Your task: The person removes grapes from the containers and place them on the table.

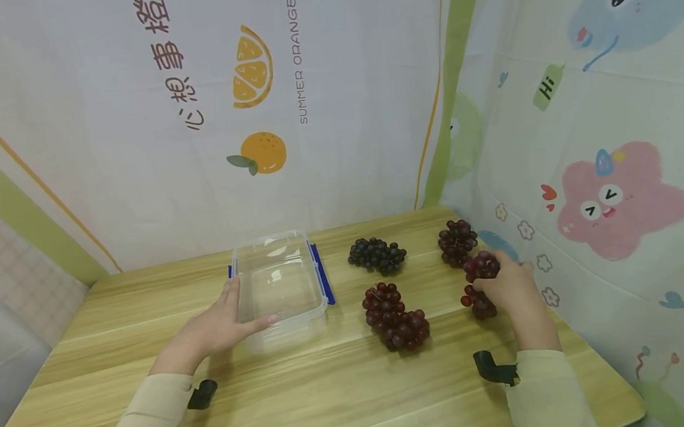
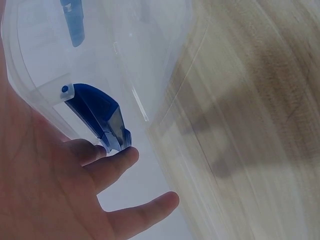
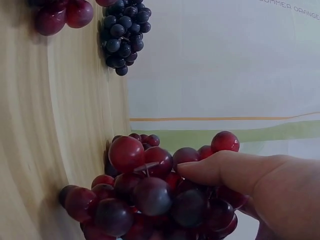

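Observation:
At the right of the table my right hand (image 1: 511, 285) grips a bunch of red grapes (image 3: 155, 200), thumb on top of the berries in the right wrist view. My left hand (image 1: 216, 325) rests against the near left corner of a clear plastic container (image 1: 278, 279), thumb along its front rim. The container has no lid on, and nothing shows inside it. Its blue side latches (image 2: 97, 112) hang open, and the left fingertips touch one in the left wrist view.
Another red bunch (image 1: 395, 318) lies in the middle of the table, with dark grapes (image 1: 376, 256) behind it. A further red bunch (image 1: 457, 242) lies just beyond my right hand. Printed cloth (image 1: 335, 109) hangs at the back and right.

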`<state>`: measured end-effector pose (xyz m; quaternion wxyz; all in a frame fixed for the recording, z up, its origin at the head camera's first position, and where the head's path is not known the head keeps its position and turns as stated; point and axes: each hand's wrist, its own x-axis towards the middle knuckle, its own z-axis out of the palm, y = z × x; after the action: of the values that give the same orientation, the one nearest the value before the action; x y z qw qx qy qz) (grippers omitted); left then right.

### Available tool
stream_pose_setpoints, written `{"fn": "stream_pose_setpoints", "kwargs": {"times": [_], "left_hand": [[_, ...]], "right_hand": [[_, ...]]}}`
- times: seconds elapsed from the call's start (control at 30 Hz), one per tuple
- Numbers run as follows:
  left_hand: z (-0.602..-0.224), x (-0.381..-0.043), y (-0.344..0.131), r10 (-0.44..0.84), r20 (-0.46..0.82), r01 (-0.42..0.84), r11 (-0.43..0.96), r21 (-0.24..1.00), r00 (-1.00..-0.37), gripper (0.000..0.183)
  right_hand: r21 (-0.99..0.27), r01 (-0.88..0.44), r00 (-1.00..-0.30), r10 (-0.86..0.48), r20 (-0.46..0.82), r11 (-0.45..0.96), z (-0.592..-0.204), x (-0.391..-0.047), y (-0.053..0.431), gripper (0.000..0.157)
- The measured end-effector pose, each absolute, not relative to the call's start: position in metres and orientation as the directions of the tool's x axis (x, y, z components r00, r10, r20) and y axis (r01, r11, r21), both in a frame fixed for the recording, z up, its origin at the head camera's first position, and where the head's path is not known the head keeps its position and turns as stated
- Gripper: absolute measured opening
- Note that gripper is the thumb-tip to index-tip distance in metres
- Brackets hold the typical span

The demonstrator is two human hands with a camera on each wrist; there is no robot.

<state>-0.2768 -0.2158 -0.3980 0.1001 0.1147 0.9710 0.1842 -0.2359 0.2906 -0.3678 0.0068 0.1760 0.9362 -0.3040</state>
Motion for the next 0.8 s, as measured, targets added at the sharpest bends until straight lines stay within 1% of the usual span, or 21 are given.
{"fn": "stream_pose_setpoints", "kwargs": {"times": [0.43, 0.67, 0.8], "left_hand": [[-0.399, -0.277, -0.217, 0.266, -0.175, 0.177, 0.896, 0.406, -0.948, 0.123], [-0.399, -0.276, -0.216, 0.264, -0.180, 0.172, 0.896, 0.409, -0.947, 0.123], [-0.399, -0.276, -0.216, 0.265, -0.179, 0.173, 0.896, 0.410, -0.948, 0.123]], "right_hand": [[-0.547, 0.337, -0.939, 0.313, -0.140, 0.766, -0.374, -0.234, 0.292, 0.083], [-0.546, 0.347, -0.936, 0.317, -0.152, 0.763, -0.380, -0.233, 0.292, 0.081], [-0.542, 0.366, -0.930, 0.325, -0.173, 0.757, -0.381, -0.233, 0.293, 0.084]]}}
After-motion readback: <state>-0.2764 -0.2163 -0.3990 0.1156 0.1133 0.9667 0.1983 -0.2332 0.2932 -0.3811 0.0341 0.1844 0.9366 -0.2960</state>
